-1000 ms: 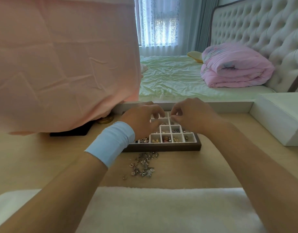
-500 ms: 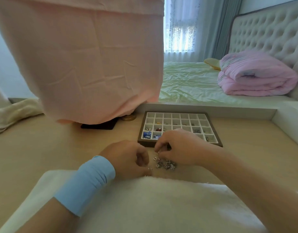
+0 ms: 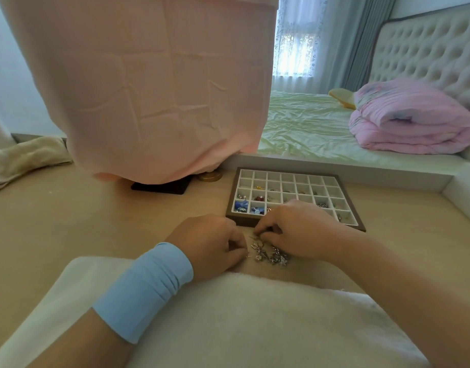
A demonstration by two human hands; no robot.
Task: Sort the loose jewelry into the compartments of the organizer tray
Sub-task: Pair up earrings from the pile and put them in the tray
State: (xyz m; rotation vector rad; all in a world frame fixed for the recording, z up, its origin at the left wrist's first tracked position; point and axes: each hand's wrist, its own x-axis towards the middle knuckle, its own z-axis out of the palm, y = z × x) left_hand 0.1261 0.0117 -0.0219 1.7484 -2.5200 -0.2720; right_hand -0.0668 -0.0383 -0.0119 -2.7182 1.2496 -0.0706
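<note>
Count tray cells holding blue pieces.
2: in the tray, the front-left corner cell and the next cell to its right. The right hand covers part of the front row, so more may be hidden.

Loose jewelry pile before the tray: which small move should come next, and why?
Probably pinch one piece free of the loose jewelry pile and lift it toward the organizer tray. Both the left hand and right hand have curled fingers at the tangled pile, and many compartments look empty.
</note>
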